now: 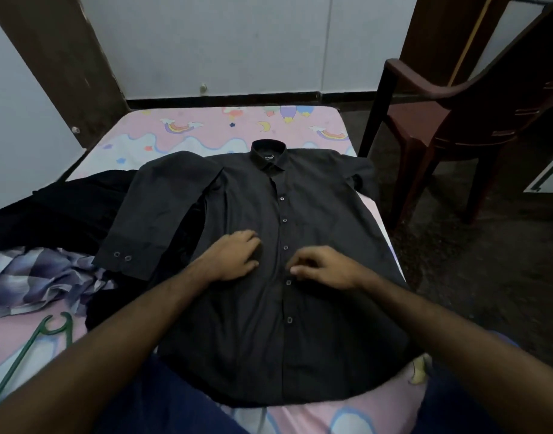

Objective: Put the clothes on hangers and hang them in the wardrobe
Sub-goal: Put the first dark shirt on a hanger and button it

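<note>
Left hand (234, 258): flat on the black shirt (300, 308), fingers spread and straight, just at 9 o'clock of the button line; likely pinning the cloth so the front stays put.
Right hand (323, 267): at 3 o'clock of the button line, fingers bent toward the placket near a button (288, 282); blurred, so cannot tell whether pinching cloth or only touching.
Black shirt: laid face up on the bed (206, 133), collar (268, 151) at 12 o'clock, hem toward the body at 6; buttoned down the front as far as visible. Spread flat probably for easy work on the buttons ahead of the hanger.
Sleeve (150, 214): folded across at 10 o'clock, cuff resting on other dark clothing (65, 208).
Striped cloth (34, 277): crumpled at 9 o'clock, waiting its turn by the look of it.
Green hanger (34, 346): on the bed at 8 o'clock, well apart from both hands, untouched.
Chair (456, 120): at 2 o'clock, off the bed.
Wardrobe: not identifiable for certain.
Stage, as judged: early; nothing on a hanger yet.
</note>
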A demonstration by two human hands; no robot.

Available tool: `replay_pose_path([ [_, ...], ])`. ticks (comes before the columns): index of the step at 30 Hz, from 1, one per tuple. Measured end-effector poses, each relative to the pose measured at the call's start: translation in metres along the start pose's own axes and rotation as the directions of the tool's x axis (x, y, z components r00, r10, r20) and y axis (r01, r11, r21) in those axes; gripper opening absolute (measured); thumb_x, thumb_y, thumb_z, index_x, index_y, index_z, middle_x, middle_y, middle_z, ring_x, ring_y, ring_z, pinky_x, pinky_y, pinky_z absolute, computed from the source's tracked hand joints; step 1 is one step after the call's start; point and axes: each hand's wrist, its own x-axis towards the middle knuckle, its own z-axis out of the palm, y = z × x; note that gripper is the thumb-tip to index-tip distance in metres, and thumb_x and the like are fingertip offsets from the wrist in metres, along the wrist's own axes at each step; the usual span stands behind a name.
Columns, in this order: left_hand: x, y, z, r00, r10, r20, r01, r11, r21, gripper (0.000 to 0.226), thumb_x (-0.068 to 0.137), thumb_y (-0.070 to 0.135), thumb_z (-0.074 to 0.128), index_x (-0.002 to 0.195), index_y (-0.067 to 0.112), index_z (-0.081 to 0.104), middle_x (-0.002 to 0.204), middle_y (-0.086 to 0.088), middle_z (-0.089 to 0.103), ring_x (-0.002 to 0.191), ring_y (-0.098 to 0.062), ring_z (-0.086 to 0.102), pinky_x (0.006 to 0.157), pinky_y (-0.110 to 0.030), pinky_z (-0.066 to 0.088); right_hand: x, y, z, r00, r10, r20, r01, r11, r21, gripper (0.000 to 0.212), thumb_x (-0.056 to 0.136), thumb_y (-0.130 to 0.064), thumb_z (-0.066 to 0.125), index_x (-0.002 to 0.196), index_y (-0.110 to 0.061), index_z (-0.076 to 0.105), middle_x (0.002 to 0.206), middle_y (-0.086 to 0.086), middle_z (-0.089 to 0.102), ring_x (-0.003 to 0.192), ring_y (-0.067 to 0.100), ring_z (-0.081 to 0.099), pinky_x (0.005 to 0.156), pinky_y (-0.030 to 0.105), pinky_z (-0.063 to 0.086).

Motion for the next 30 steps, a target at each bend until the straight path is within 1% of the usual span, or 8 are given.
replay_pose_path([
  [3,0.049,-0.012,0.007,0.992,-0.125,-0.019,0.123,0.988,-0.095,0.062,0.097,0.041,0.055,0.150,0.015,0.036,0.162,-0.011,0.026,0.150,-0.026,0.025,0.121,-0.044,0.026,0.043,0.033,-0.029,0.977,0.024,-0.211,-0.055,0.988,-0.144,0.022,0.095,-0.016,0.067,0.117,-0.017,0.070,0.115,0.000,0.066,0.110,0.014,0.062,0.101,0.030,0.046],
  [6,0.102,-0.028,0.012,0.976,-0.216,-0.003,0.215,0.970,-0.116,0.065,0.101,0.041,0.046,0.156,0.012,0.025,0.167,-0.012,0.011,0.154,-0.029,0.010,0.124,-0.051,0.015,0.102,0.066,-0.057,0.962,0.083,-0.260,-0.170,0.928,-0.331,0.042,0.092,-0.016,0.063,0.133,-0.014,0.058,0.137,0.008,0.054,0.128,0.029,0.051,0.110,0.041,0.039],
  [9,0.154,-0.056,0.023,0.954,-0.300,-0.011,0.294,0.941,-0.167,0.067,0.104,0.047,0.035,0.160,0.015,0.016,0.169,-0.011,0.003,0.155,-0.029,0.003,0.124,-0.055,0.009,0.165,0.093,-0.079,0.950,0.142,-0.277,-0.253,0.872,-0.420,0.059,0.097,-0.029,0.058,0.152,-0.019,0.040,0.160,0.003,0.035,0.147,0.026,0.032,0.119,0.044,0.031],
  [13,0.213,-0.113,0.042,0.909,-0.412,-0.063,0.402,0.906,-0.131,0.074,0.096,0.073,0.019,0.160,0.038,0.006,0.169,-0.001,-0.005,0.155,-0.033,-0.006,0.115,-0.070,-0.002,0.242,0.140,-0.099,0.971,0.182,-0.157,-0.240,0.736,-0.633,0.068,0.101,-0.065,0.033,0.160,-0.034,0.020,0.170,-0.006,0.011,0.157,0.018,0.006,0.126,0.052,0.003],
  [16,0.235,-0.164,0.056,0.873,-0.463,-0.153,0.456,0.887,-0.075,0.080,0.088,0.082,0.009,0.158,0.043,0.009,0.169,-0.002,0.001,0.154,-0.036,-0.001,0.115,-0.070,0.001,0.269,0.179,-0.119,0.930,0.210,-0.301,-0.361,0.675,-0.644,0.079,0.094,-0.080,0.020,0.161,-0.038,0.017,0.171,-0.005,0.006,0.158,0.020,0.002,0.126,0.051,0.000],
  [21,0.237,-0.215,0.064,0.824,-0.523,-0.218,0.513,0.852,-0.104,0.077,0.090,0.074,0.011,0.159,0.040,0.015,0.168,-0.008,0.012,0.154,-0.033,0.008,0.120,-0.060,0.000,0.287,0.200,-0.130,0.841,0.249,-0.481,-0.522,0.610,-0.596,0.077,0.096,-0.076,0.015,0.162,-0.035,0.016,0.171,0.004,0.012,0.157,0.030,0.004,0.126,0.048,-0.004],
  [26,0.218,-0.191,0.058,0.817,-0.573,-0.059,0.564,0.816,-0.125,0.067,0.105,0.053,0.022,0.161,0.023,0.003,0.167,-0.018,-0.001,0.155,-0.032,-0.002,0.123,-0.050,-0.004,0.264,0.177,-0.118,0.838,0.314,-0.446,-0.538,0.609,-0.584,0.074,0.102,-0.065,0.016,0.164,-0.024,0.012,0.171,0.005,0.007,0.158,0.028,0.001,0.126,0.051,-0.003],
  [30,0.143,-0.129,0.042,0.882,-0.452,0.132,0.464,0.881,-0.088,0.074,0.105,0.056,0.020,0.161,0.014,-0.002,0.166,-0.020,-0.006,0.155,-0.032,-0.002,0.125,-0.047,0.005,0.205,0.128,-0.068,0.880,0.314,-0.357,-0.474,0.643,-0.602,0.071,0.104,-0.060,0.016,0.164,-0.022,0.009,0.171,0.005,0.006,0.158,0.026,0.003,0.126,0.049,0.001],
])
